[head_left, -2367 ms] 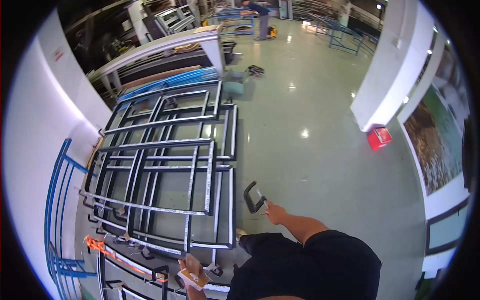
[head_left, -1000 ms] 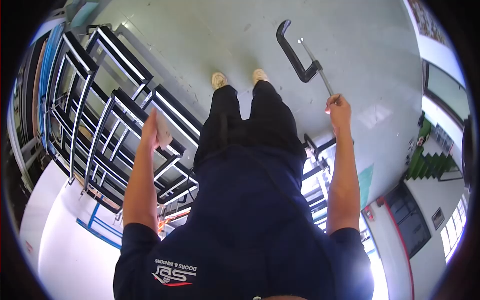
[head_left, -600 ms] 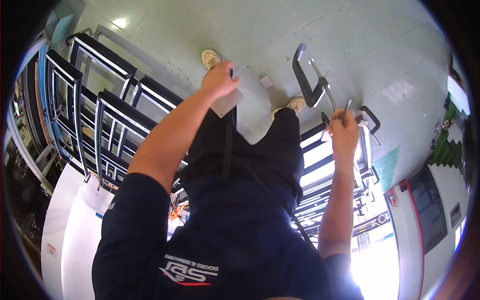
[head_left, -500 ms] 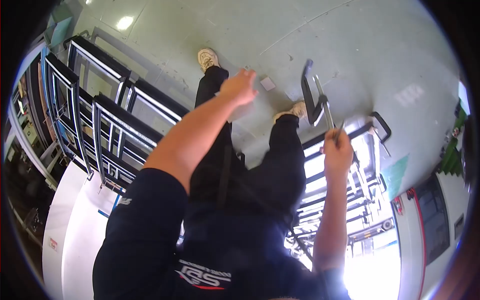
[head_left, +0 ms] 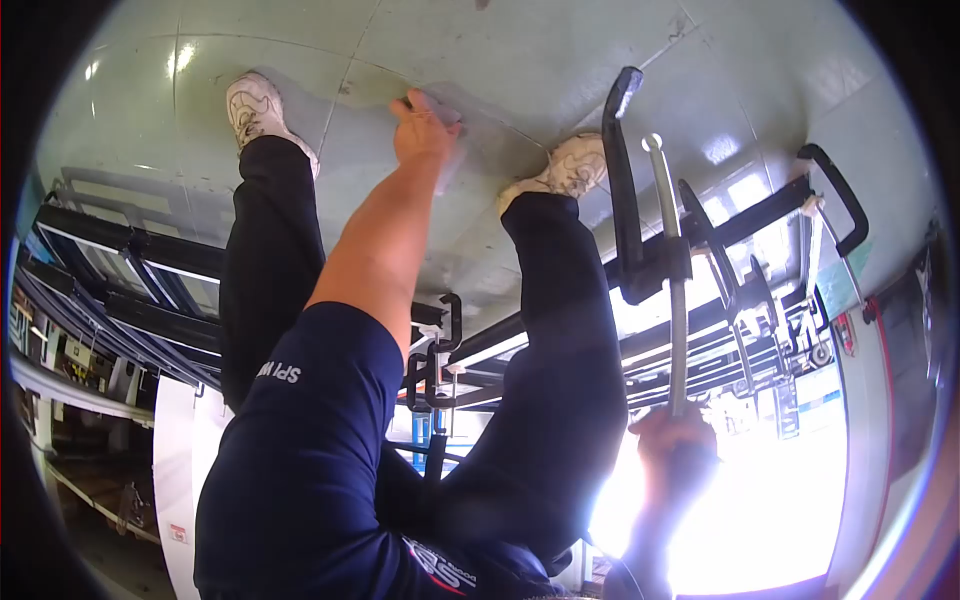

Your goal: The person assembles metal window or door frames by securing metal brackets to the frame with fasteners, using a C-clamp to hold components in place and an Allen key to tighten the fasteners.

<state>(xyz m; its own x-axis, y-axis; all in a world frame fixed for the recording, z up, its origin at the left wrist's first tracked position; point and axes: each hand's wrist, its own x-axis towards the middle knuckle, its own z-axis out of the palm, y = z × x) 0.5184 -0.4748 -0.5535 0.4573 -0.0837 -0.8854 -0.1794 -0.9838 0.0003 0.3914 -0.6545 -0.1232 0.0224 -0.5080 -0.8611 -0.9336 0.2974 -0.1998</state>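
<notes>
My left hand (head_left: pixel 425 130) reaches down to the floor between my shoes, fingers curled. A small pale card (head_left: pixel 449 172) shows at the edge of this hand, apparently in its grip, though the fingers hide part of it. On the right, my right hand (head_left: pixel 678 440) is closed around the lower end of the screw of a large C-clamp (head_left: pixel 622 190). The clamp stands upright in view, its black frame to the left of the grey screw (head_left: pixel 668 200). Glare washes out part of the right hand.
Black frames (head_left: pixel 170 250) are stacked at the left. More dark frames, with C-clamps (head_left: pixel 850 205) fixed on them, run behind my legs and to the right. Further C-clamps (head_left: pixel 440 370) show between my legs. My shoes (head_left: pixel 570 165) stand on the grey-green floor (head_left: pixel 400 40).
My left hand has gone down to the floor, where the card lay apart from it before. My right hand has moved lower in view with the C-clamp, which now looks larger. The view has shifted.
</notes>
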